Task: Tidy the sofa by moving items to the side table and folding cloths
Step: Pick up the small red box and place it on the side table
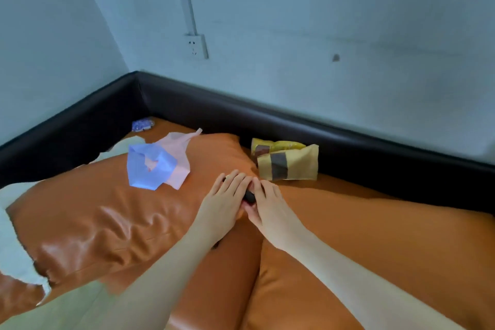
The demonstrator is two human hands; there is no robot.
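Head view: left hand (226,195) and right hand (267,199) together pinch a small black object (248,195); 2 snack packets (288,165) show no readable writing

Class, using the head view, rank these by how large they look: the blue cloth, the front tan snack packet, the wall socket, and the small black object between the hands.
1. blue cloth and front tan snack packet: about alike, not ranked.
2. wall socket, though it is farther away.
3. small black object, mostly hidden by the left hand and right hand.
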